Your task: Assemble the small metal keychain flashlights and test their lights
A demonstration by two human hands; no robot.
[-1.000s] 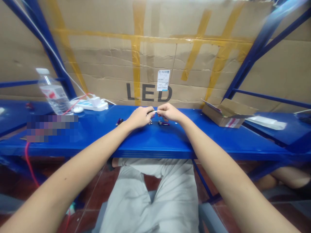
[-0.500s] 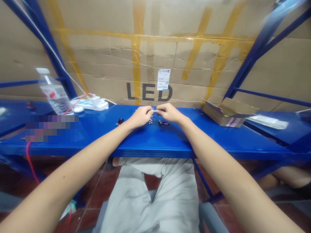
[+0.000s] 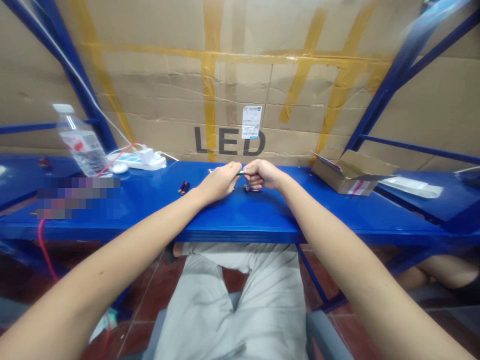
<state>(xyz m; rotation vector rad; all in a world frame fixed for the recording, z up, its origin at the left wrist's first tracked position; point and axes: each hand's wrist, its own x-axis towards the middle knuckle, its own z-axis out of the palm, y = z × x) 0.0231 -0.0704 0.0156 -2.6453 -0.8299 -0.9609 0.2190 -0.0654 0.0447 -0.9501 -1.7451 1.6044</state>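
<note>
My left hand [image 3: 222,182] and my right hand [image 3: 263,173] meet over the back half of the blue table [image 3: 240,215]. Between their closed fingertips runs a thin stick-like piece [image 3: 240,173], green and dark, pen-like and too small to make out fully. Both hands grip it, the left at one end and the right at the other. Beside my left wrist lie short dark purple tubes [image 3: 183,187]. Small purple and silver parts [image 3: 253,188] rest just below my right fingers. A thin whitish piece [image 3: 211,170] shows behind my left hand, partly hidden.
On the left stand a water bottle [image 3: 83,142] and a white power strip [image 3: 137,160] with cables. An open cardboard box [image 3: 352,172] sits at the right, near a white flat packet [image 3: 410,187]. A large cardboard sheet [image 3: 168,100] rises behind the table.
My left hand has turned and now covers most of the small silver parts beneath it. My right fingers have curled into a tighter grip on the thin piece.
</note>
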